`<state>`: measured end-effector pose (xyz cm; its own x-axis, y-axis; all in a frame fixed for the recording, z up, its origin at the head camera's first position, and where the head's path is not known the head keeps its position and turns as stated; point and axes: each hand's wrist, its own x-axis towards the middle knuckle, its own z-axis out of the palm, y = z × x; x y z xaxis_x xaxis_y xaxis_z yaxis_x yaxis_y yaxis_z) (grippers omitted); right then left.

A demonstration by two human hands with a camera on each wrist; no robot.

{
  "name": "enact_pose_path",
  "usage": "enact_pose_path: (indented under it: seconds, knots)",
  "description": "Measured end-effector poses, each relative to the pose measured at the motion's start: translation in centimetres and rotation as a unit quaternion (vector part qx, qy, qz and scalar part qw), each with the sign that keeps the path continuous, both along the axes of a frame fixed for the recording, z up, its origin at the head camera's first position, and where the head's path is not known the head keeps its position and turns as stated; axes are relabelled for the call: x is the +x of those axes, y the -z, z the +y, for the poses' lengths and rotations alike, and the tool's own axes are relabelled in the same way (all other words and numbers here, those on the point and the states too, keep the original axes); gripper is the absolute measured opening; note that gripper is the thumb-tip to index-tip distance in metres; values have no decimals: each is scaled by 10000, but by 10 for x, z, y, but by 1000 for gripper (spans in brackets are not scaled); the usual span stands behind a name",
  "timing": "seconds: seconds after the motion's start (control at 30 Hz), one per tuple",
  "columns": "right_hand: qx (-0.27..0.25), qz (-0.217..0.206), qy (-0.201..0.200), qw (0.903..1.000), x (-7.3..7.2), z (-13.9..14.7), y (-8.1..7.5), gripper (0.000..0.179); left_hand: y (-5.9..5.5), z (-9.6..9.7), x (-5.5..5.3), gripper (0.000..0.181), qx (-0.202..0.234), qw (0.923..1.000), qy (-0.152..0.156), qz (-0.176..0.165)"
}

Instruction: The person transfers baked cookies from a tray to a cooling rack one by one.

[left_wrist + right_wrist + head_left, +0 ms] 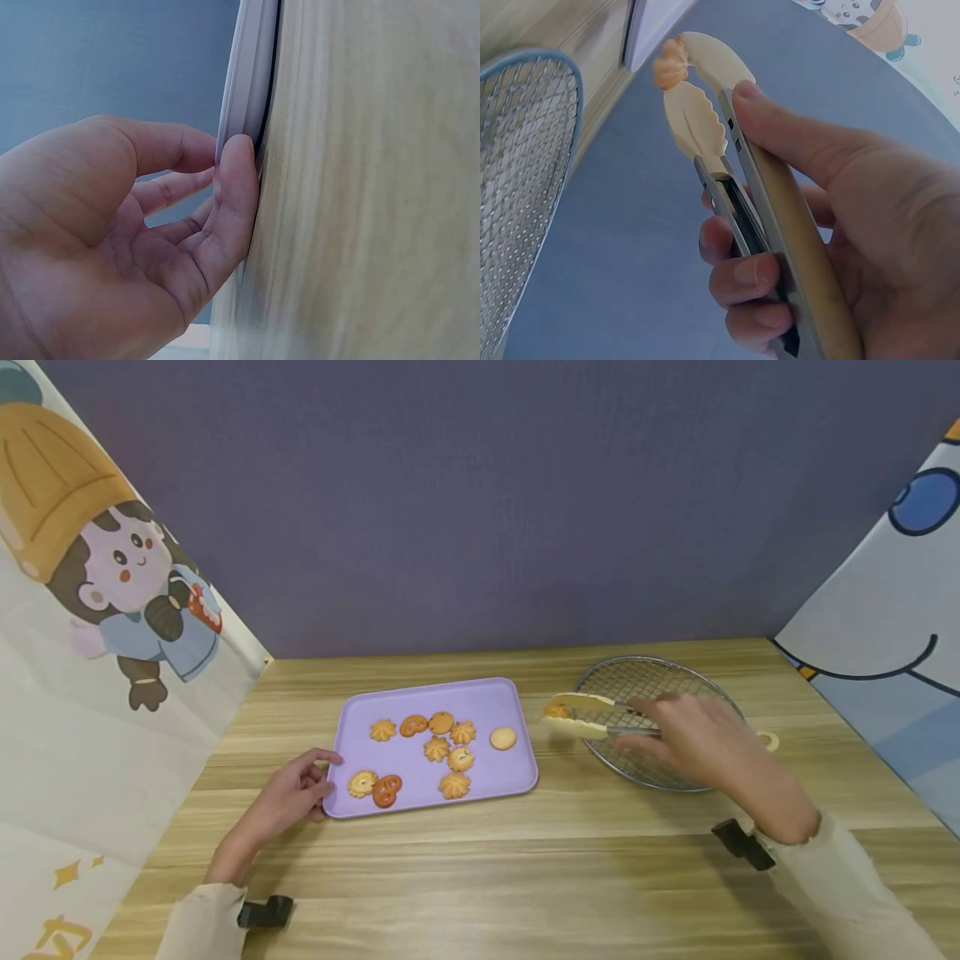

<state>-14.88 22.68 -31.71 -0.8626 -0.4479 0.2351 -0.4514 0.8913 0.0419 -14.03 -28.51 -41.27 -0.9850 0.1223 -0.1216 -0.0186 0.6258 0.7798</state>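
Note:
My left hand (pixel 288 789) pinches the near left corner of a lavender tray (pixel 480 700) between thumb and fingers. Several cookies lie on the tray, among them flower-shaped ones, a plain round cookie (pixel 503 738) and two pretzels (pixel 387 791). Over the left side of a round wire mesh rack (pixel 637 670), my right hand (pixel 693 735) grips a pair of tongs (pixel 769 187) with cream tips. A ridged golden cookie (pixel 670 64) is held between the tips, past the rack's rim and just right of the tray.
The wooden tabletop (pixel 480 885) reaches back to a dark blue-grey wall (pixel 480 510). Printed cartoon panels stand at the left (pixel 112 610) and right (pixel 885 585). A small cream loop (pixel 768 741) sits at the rack's right side.

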Motion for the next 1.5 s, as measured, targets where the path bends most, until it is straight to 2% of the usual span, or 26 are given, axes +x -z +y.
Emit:
enact_pose_path:
  seconds: [0.6, 0.83, 1.0, 1.27, 1.37, 1.5]
  knots:
    - [-195, -232, 404, 9987, -17, 23, -2, 69, -1, 0, -1, 33, -44, 10000, -26, -30]
    - [-361, 20, 469, 9982, -30, 35, 9, 63, -2, 2, 1, 33, -81, 10000, -28, 4]
    - [-397, 134, 722, 9965, -37, 44, 15, 68, -4, 3, 1, 33, -112, 9999, -34, 8]
    - [-444, 697, 810, 9933, -46, 55, 27, 50, -2, 1, 1, 32, -86, 9999, 31, 71]
    - [-452, 719, 839, 9928, -50, 59, 32, 50, -2, 1, 2, 32, -96, 9999, 10, 89]
    - [-411, 538, 1007, 9926, -54, 65, 38, 56, -2, 2, 2, 32, -159, 9998, -21, 98]
